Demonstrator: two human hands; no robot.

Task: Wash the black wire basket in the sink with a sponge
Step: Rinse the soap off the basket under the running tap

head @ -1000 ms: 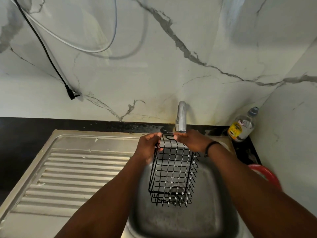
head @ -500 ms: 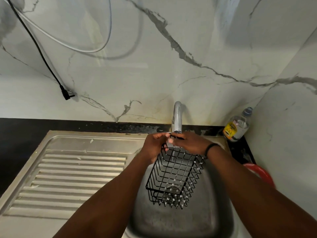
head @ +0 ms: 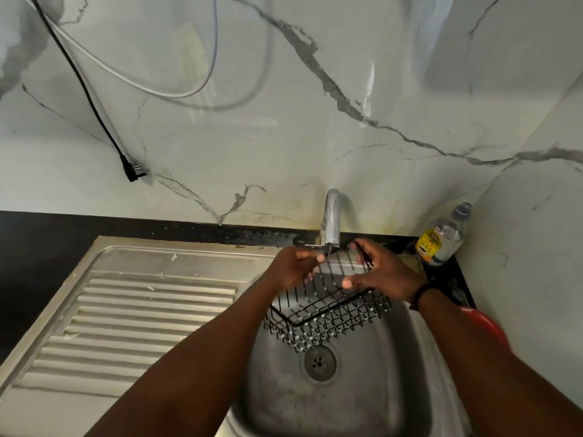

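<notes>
- The left hand (head: 291,268) holds the black wire basket (head: 328,307) at its far left edge, with the fingers curled around the top wire, just under the mouth of the tap.
- The right hand (head: 383,274) holds the same basket from the right side: the fingers are curled over the far rim and the thumb presses on the wire nearer to the camera.
- The right wrist wears a dark band (head: 421,294).
- The basket is in the air above the sink bowl (head: 362,389), tilted, with its far end high at the hands and its near end low, close above the drain (head: 319,362) but, as far as I can see, not touching it.
- White drops or foam sit on the lower wires of the basket.
- The chrome tap (head: 330,220) stands behind the basket, in the middle of the back edge of the sink; I cannot tell if water is running.
- Left of the bowl lies the ribbed steel drainboard (head: 142,310).
- In the right corner, near the wall, a clear plastic bottle (head: 443,236) with a yellow label stands on the dark counter.
- A red object (head: 487,324) shows partly behind the right forearm.
- On the marble wall (head: 315,121), a black cable with a plug (head: 134,171) and a white cable (head: 151,89) hang at the upper left.
</notes>
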